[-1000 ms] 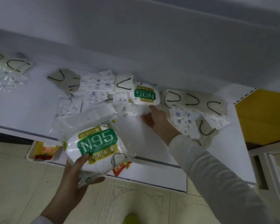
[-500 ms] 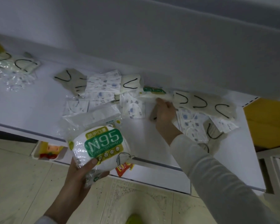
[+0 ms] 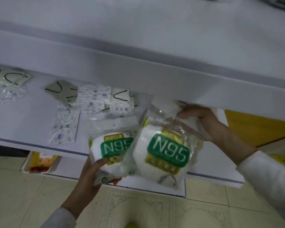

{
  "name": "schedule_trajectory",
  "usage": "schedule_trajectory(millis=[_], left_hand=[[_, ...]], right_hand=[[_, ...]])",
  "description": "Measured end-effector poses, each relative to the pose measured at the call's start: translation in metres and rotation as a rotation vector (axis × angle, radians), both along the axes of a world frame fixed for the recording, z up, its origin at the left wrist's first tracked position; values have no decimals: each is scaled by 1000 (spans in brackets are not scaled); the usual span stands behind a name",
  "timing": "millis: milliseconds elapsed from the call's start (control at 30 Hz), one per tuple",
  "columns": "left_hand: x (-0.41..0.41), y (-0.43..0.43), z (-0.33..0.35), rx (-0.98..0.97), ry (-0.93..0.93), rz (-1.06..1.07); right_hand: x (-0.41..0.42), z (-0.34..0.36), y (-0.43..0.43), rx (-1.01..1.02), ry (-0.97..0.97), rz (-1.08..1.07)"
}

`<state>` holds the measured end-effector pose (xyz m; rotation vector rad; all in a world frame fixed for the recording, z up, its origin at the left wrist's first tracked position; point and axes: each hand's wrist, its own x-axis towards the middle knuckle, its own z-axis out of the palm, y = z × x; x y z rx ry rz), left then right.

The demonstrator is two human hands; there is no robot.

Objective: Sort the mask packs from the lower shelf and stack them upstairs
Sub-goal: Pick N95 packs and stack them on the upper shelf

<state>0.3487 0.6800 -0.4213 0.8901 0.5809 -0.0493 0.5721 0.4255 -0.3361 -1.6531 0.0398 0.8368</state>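
Hands first, lowest in the frame. The left hand [image 3: 92, 175] rises from the bottom centre with its thumb laid across the front of the first N95 pack [image 3: 112, 148] and its fingers curled beneath. The pack sits cradled, label up, which looks like a base for stacking. The right hand [image 3: 202, 119], at centre right, has its fingers curled tight on the clear top flap of the second N95 pack [image 3: 166, 150]. Held by that edge, the pack hangs label outward, its left side overlapping the right side of the first. I judge that like is being gathered with like before the pair goes up. Both packs are held in the air in front of the shelf rather than resting on it.

Behind them the lower shelf [image 3: 23, 120] carries what is left to sort. A patterned wrapped mask [image 3: 64, 127] lies just left of the packs. Further back is a heap of loose masks [image 3: 94, 94], and a smaller pile [image 3: 8, 83] lies at the far left edge. Above, the upper shelf [image 3: 138, 71] crosses the whole frame; it is probably where the packs will go.

That shelf's front edge hides the back of the lower one. The second pack hides the right part of the first label and whatever lies on the shelf behind. The left fingers under the pack are out of sight. The second pack is motion-blurred, so its small print cannot be read. A tray [image 3: 41, 162] under the shelf at lower left holds red and yellow items that I cannot identify.
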Motion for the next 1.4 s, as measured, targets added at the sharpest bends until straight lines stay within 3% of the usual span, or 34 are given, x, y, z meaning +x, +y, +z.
schedule_trajectory(millis=[67, 233, 367, 500, 633, 700, 833, 967, 1100, 1133, 1167, 1300, 1400], left_hand=[[2, -13, 6, 10, -14, -53], [3, -39, 12, -183, 27, -181], [-5, -46, 18, -273, -6, -201], [-7, -52, 28, -173, -3, -287], [-5, -60, 35, -178, 23, -221], [-7, -66, 41, -154, 28, -195], [-20, -76, 55, -167, 17, -163], [-33, -100, 86, -198, -9, -137], [-45, -126, 111, 54, -39, -238], [-47, -125, 124, 86, -52, -173], [-44, -129, 138, 122, -28, -94], [-37, -134, 190, 288, -306, -218], [-19, -168, 265, 421, -457, -248]], right_hand=[[-29, 21, 31, 110, 27, 248], [-47, 33, 65, -66, -134, 412], [-48, 40, 69, -165, -251, 437], [-49, 48, 68, -213, -384, 386], [-60, 49, 58, -253, -587, 404], [-69, 55, 42, -189, -685, 271], [-102, 68, -15, 29, -559, -89], [-157, 74, -62, 15, -191, 40], [-196, 98, -91, 184, -7, 54], [-202, 108, -100, 210, -14, 70], [-210, 125, -107, 232, -52, 90], [-223, 190, -143, 287, -283, 109], [-203, 234, -161, 295, -447, 6]])
